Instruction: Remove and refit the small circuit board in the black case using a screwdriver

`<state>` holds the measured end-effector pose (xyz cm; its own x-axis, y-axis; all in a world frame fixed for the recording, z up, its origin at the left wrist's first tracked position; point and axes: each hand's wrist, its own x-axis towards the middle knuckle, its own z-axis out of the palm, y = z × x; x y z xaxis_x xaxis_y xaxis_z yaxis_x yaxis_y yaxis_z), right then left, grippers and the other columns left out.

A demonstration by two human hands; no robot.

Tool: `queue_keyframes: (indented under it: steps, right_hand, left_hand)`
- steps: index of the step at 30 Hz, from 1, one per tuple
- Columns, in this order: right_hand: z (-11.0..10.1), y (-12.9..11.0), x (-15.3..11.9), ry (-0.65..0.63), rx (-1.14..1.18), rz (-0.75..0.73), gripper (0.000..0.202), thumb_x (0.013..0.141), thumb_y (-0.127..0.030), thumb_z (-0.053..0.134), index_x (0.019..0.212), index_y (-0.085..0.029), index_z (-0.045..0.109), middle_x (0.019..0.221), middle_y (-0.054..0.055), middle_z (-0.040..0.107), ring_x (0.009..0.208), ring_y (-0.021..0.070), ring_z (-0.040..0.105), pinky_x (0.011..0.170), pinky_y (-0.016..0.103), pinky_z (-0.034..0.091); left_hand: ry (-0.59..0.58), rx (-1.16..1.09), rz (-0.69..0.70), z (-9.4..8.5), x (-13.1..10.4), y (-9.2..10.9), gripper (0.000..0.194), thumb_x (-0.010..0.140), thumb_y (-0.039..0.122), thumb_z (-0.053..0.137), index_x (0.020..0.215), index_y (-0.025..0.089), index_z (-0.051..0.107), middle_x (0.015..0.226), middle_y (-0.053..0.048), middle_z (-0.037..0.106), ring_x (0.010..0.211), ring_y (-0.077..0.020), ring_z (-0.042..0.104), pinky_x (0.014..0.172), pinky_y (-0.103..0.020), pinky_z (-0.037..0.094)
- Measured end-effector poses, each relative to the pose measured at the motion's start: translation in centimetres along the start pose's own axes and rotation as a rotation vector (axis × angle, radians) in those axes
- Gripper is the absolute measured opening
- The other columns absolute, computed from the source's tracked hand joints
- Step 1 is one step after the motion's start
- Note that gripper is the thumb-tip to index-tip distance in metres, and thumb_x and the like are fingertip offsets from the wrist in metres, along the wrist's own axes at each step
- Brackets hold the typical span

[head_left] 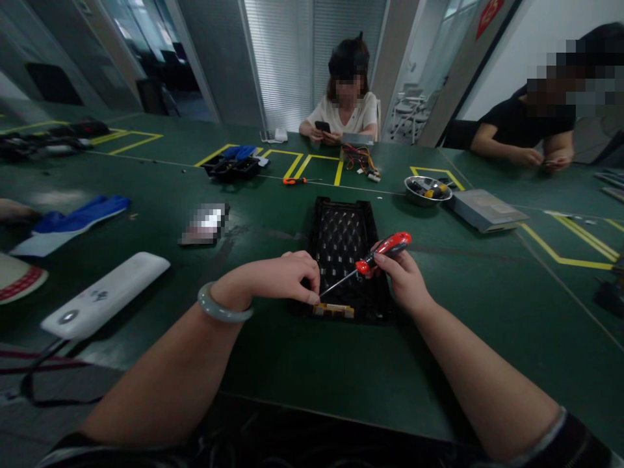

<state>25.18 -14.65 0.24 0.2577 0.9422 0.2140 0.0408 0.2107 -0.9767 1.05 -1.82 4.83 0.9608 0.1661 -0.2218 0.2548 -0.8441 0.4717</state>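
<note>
My right hand [402, 276] is closed round the red-and-black handle of a screwdriver [390, 246], whose thin shaft slants down to the left. My left hand [287, 278], with a pale green bangle [225, 312] on its wrist, is pinched beside the screwdriver's tip. Whatever is between those fingertips is too small to make out. Beneath both hands a black plastic casing [341, 227] with a studded inner surface lies on the table. A narrow yellowish circuit board [334, 311] sits at the casing's near end, just below the tip.
On the green table [263, 214] lie a phone-like slab [205, 224], an orange screwdriver [295, 181], a metal bowl [426, 190], a grey box [487, 209], bundled wires [359, 159], a black tray [231, 166], blue gloves [80, 214] and a white device [104, 296]. Two people sit opposite.
</note>
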Motion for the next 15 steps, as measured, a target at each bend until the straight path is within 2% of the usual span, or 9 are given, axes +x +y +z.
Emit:
queue_keyframes:
  steps: [4,9,15]
  right_hand:
    - [-0.13,0.14,0.01,-0.016,-0.019,-0.001,0.021,0.086,-0.043,0.071,0.093,-0.024,0.064,0.073,-0.001,0.070,0.063,0.0180,0.064,0.065,0.035,0.045]
    - [-0.11,-0.01,0.03,-0.016,-0.025,0.004,0.023,0.085,-0.044,0.072,0.092,-0.025,0.063,0.072,-0.001,0.069,0.063,0.0182,0.064,0.065,0.036,0.047]
    - [0.08,-0.11,-0.01,0.014,0.006,0.002,0.021,0.083,-0.042,0.073,0.089,-0.024,0.064,0.070,-0.001,0.069,0.060,0.0178,0.063,0.063,0.036,0.048]
  left_hand:
    - [0.007,0.006,-0.017,0.09,0.04,0.31,0.023,0.090,0.044,0.066,0.088,0.023,0.075,0.108,0.000,0.071,0.117,-0.0225,0.051,0.105,-0.034,0.031]
    - [0.043,-0.007,-0.102,0.21,0.14,0.68,0.018,0.088,0.039,0.068,0.095,0.023,0.073,0.105,-0.002,0.069,0.117,-0.0236,0.051,0.101,-0.034,0.034]
    - [0.034,-0.001,-0.091,0.35,0.30,0.40,0.017,0.088,0.038,0.068,0.095,0.024,0.074,0.106,-0.002,0.070,0.118,-0.0237,0.051,0.104,-0.035,0.032]
